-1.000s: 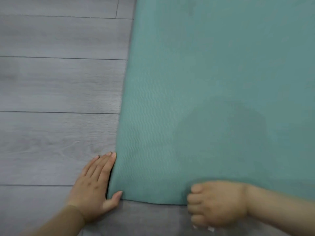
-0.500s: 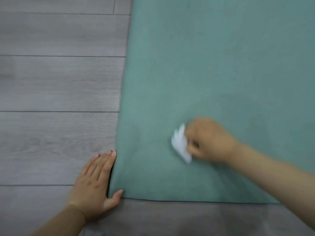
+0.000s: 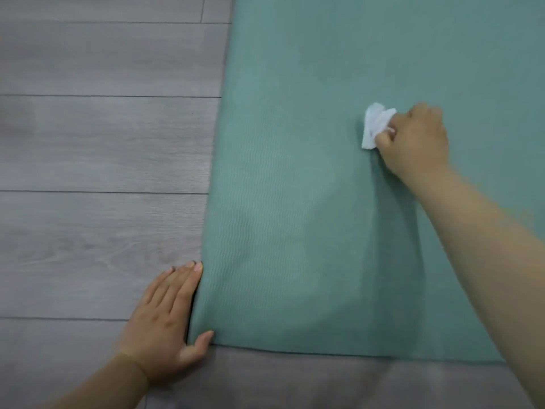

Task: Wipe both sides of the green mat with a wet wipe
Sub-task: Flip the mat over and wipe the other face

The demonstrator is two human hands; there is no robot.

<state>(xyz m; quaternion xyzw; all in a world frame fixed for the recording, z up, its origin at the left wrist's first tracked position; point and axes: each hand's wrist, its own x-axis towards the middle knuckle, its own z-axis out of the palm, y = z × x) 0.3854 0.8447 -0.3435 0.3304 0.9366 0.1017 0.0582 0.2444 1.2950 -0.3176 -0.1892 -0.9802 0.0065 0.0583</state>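
The green mat (image 3: 295,187) lies flat on the floor and fills the right two thirds of the head view. My right hand (image 3: 415,140) reaches out over its middle and grips a crumpled white wet wipe (image 3: 374,125), pressing it against the mat's surface. My left hand (image 3: 165,317) rests flat on the floor with straight fingers along the mat's left edge at the near corner, the thumb touching the corner.
Grey wood-look floor planks (image 3: 103,172) stretch to the left of the mat and along its near edge. A faint darker damp patch shows on the mat between my hands.
My right hand has slid the wipe away from me, from the mat's near edge up to its middle. My left hand has stayed at the corner.
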